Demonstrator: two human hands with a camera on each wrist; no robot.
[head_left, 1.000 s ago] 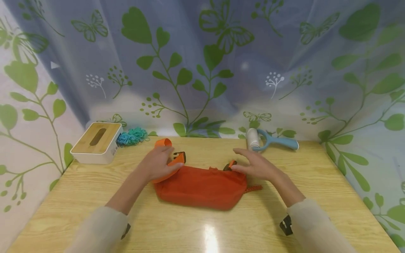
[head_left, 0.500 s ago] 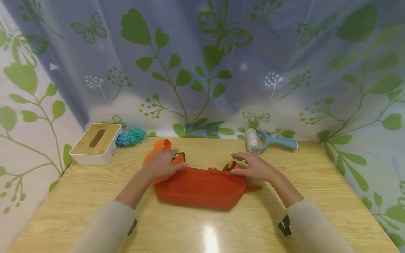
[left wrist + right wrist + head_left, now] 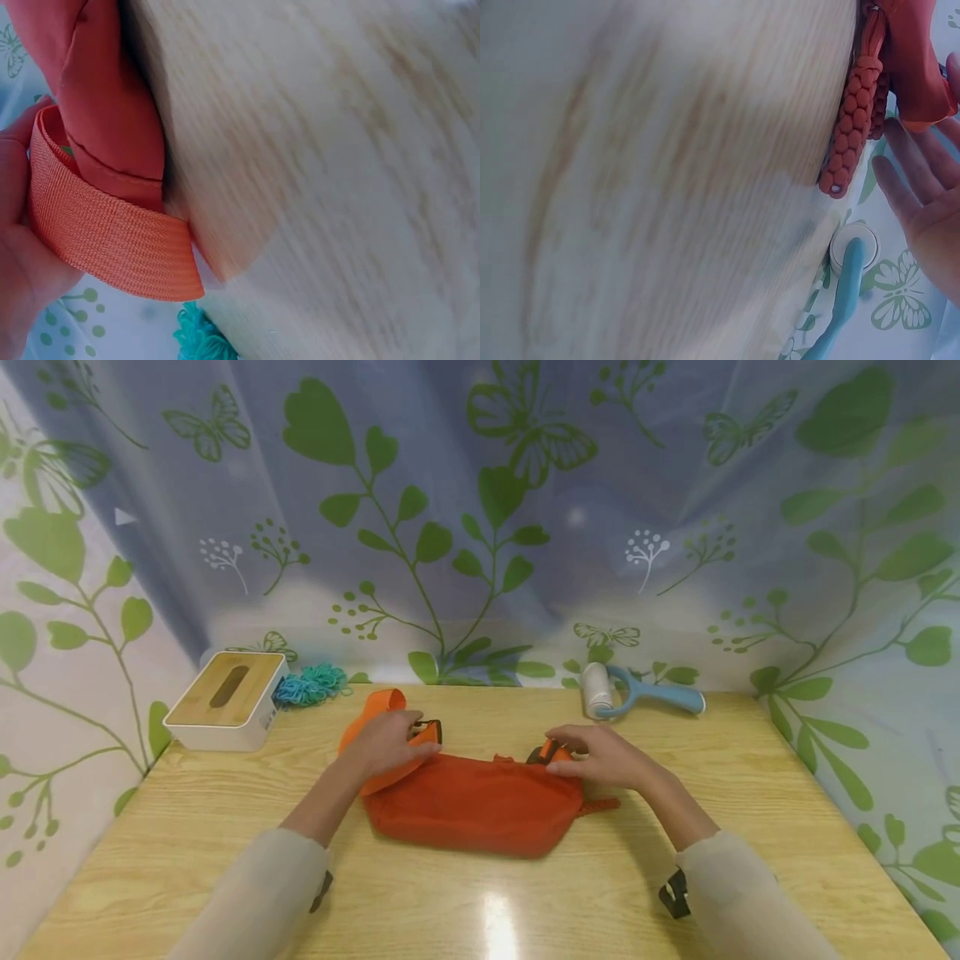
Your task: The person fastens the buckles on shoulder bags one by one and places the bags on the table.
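Note:
A red-orange waist bag (image 3: 476, 806) lies in front of me on the wooden table, its orange strap (image 3: 380, 723) looping at the left. My left hand (image 3: 381, 745) holds that webbing, thumb on the near side beside a black buckle part (image 3: 435, 732). The left wrist view shows the wide strap (image 3: 112, 232) crossing the palm; most fingers are hidden. At the bag's right end, my right hand (image 3: 606, 755) has thumb and index on either side of the other buckle part (image 3: 542, 753) and short strap. Its other fingers are loosely extended in the right wrist view.
A white tissue box (image 3: 225, 700) with a wooden lid stands at the far left, next to a turquoise yarn bundle (image 3: 311, 683). A lint roller (image 3: 652, 695) with a blue handle lies at the back right. A braided cord (image 3: 849, 131) hangs from the bag's right end.
My left hand has shifted slightly right and its fingers have drawn in around the strap. The right hand's fingers have curled down toward the buckle. The bag stays in place.

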